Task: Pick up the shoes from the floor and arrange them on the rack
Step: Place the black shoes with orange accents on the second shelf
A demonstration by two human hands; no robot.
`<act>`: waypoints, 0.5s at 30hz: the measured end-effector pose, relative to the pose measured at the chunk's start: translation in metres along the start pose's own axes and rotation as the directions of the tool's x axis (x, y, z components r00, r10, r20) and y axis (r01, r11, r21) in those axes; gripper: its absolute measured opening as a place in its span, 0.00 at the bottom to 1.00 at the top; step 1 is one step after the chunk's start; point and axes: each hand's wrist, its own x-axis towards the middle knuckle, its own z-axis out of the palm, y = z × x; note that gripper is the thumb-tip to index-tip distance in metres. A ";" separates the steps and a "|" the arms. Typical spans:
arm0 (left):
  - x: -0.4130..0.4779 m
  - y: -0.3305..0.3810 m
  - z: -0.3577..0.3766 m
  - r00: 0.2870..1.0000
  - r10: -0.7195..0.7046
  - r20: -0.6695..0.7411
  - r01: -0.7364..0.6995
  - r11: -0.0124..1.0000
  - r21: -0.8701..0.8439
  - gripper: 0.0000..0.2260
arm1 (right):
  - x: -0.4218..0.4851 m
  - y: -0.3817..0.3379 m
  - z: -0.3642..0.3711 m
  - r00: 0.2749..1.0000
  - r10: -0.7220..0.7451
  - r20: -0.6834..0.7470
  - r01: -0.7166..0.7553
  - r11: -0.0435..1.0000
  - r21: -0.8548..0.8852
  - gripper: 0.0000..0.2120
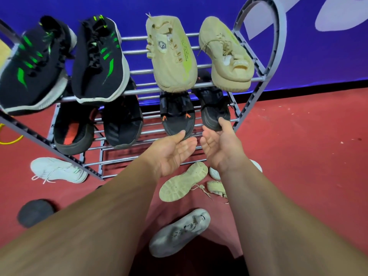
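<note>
So far done: eight shoes sit on the grey metal tube rack [179,91]. Its top tier carries two black knit sneakers with green stripes [99,62] and two beige knit sneakers [173,62]. The tier below carries four black shoes.
Step in hand: judging by the hands, settling the black sneaker with orange marks [177,114] and the plain black sneaker [214,112] just beside it, at the right end of the lower tier.
Left hand [173,154]: palm up, fingers straight and loose, the grip holding nothing. Only the thumb tip touches the toe of the black sneaker with orange marks.
Right hand [221,148]: palm up likewise, grip slack, thumb resting on the toe of the plain black sneaker.
Left to do: five shoes lie on the red floor [298,156]. They are a white lace-up sneaker [57,170], a beige chunky shoe lying sole-up [183,182], a second beige shoe [216,189], a white shoe toe [214,173] and a worn grey sneaker [179,234] nearest the person.
Room left: bare bars show in front of the black shoes, but I cannot tell whether they form a separate tier.
Around: a dark round flat thing [35,213] on the floor at left, a yellow cord [12,140] and a blue wall [199,8] behind.
In the way: the right forearm hides much of the second beige shoe and the white shoe toe. The white lace-up sneaker lies tucked against the rack's left side frame.
</note>
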 end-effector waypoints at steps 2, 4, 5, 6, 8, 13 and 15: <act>0.000 0.000 0.000 1.000 -0.005 0.005 0.004 1.000 0.013 0.15 | 0.002 0.004 -0.001 1.000 0.009 0.001 -0.009 1.000 0.012 0.17; 0.000 0.001 0.000 1.000 -0.013 0.009 0.013 0.999 0.033 0.15 | 0.004 0.007 -0.004 1.000 0.019 -0.007 -0.019 1.000 -0.001 0.17; 0.000 0.001 -0.001 1.000 -0.018 0.010 0.017 0.999 0.040 0.15 | 0.005 0.006 -0.006 1.000 0.019 -0.010 -0.019 1.000 -0.013 0.18; 0.000 0.001 -0.001 1.000 -0.022 0.012 0.021 0.999 0.048 0.16 | 0.006 0.005 -0.007 1.000 0.012 -0.012 -0.013 0.999 -0.029 0.18; -0.001 0.002 -0.001 0.999 -0.024 0.021 0.022 0.997 0.071 0.16 | 0.008 0.002 -0.008 1.000 -0.014 -0.021 0.013 0.997 -0.075 0.20; -0.006 0.004 -0.004 0.999 -0.021 0.032 0.016 0.990 0.141 0.17 | 0.009 -0.007 -0.016 0.996 -0.078 -0.053 0.068 0.982 -0.178 0.19; -0.009 0.004 -0.006 0.999 -0.030 0.026 0.025 0.984 0.177 0.18 | 0.009 -0.012 -0.016 0.993 -0.095 -0.075 0.081 0.982 -0.171 0.20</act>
